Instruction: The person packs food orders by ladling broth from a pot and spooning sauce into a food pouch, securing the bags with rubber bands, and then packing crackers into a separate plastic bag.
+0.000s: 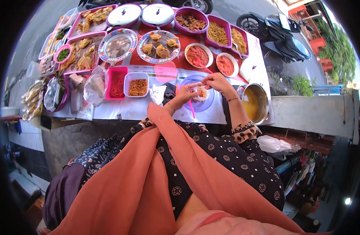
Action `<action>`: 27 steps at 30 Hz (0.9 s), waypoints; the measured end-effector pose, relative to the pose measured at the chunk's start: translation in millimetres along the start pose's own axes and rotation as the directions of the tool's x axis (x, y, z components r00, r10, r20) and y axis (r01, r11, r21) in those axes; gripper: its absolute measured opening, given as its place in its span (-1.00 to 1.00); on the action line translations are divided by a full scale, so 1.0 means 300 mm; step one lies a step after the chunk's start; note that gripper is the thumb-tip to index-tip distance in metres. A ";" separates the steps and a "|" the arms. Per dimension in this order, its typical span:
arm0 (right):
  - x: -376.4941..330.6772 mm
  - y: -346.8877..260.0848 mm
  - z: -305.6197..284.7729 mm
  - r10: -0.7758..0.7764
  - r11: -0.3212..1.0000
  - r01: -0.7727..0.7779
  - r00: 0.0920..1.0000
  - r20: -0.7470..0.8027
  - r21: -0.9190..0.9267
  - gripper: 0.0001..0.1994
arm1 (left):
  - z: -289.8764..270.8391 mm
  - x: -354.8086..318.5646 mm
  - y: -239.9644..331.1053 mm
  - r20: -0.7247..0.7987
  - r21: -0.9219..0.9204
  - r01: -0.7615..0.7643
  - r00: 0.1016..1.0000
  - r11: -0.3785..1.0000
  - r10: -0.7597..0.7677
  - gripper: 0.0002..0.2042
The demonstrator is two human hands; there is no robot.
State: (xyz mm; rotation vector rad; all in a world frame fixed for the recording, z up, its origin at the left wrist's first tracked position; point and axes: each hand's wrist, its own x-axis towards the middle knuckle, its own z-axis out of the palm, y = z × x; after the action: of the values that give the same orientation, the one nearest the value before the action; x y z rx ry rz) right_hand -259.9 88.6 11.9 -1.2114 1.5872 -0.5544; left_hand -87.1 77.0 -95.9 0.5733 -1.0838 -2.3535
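Observation:
My left hand (184,96) and my right hand (218,83) meet above a clear purple-tinted basin (209,105) at the table's near edge. The right fingers are pinched together; what they hold is too small to make out. My left thumb and fingers curve toward the right fingertips, around something I cannot make out. Just below them is a small portion of pale food with red bits (202,94), seemingly in thin clear plastic. A pink spoon handle (191,109) sticks out toward me. Beyond my right hand, a red spoon (203,65) rests in a bowl of red sauce (197,56).
A second bowl of red sauce (226,65) stands near a steel pot of yellow liquid (254,103). Leftward are a white tub of brown crumbs (138,87), a pink basket (117,83), and trays of fried food (85,58). Lidded pots (124,15) line the back. Motorbikes (272,31) stand beyond.

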 end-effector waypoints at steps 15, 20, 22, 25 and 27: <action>-0.134 0.114 0.135 -0.385 0.865 0.133 0.794 -0.470 -0.484 -0.88 | 0.057 0.041 0.008 0.048 0.020 0.109 0.993 0.994 -0.109 -0.47; -0.138 0.162 0.141 -0.453 0.845 0.206 0.766 -0.456 -0.493 -0.84 | 0.036 0.063 -0.009 0.075 0.029 0.085 0.993 0.996 -0.087 -0.50; -0.134 0.184 0.126 -0.525 0.818 0.309 0.745 -0.411 -0.485 -0.83 | 0.039 0.062 -0.005 0.063 0.035 0.070 0.995 0.997 -0.072 -0.52; -0.136 0.214 0.117 -0.305 0.945 0.136 0.693 -0.654 -0.296 -0.88 | 0.056 0.056 0.015 0.019 0.051 0.083 0.996 0.995 -0.084 -0.55; -0.115 0.249 0.125 -0.095 0.967 -0.058 0.820 -0.564 -0.247 -0.87 | 0.052 0.058 0.018 -0.017 0.055 0.093 0.996 0.994 -0.092 -0.56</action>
State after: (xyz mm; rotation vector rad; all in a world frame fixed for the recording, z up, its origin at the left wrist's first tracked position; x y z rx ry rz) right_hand -259.1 156.3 -47.9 -1.3229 2.2158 -0.8013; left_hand -108.3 72.7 -85.3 0.6736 -1.1421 -2.4005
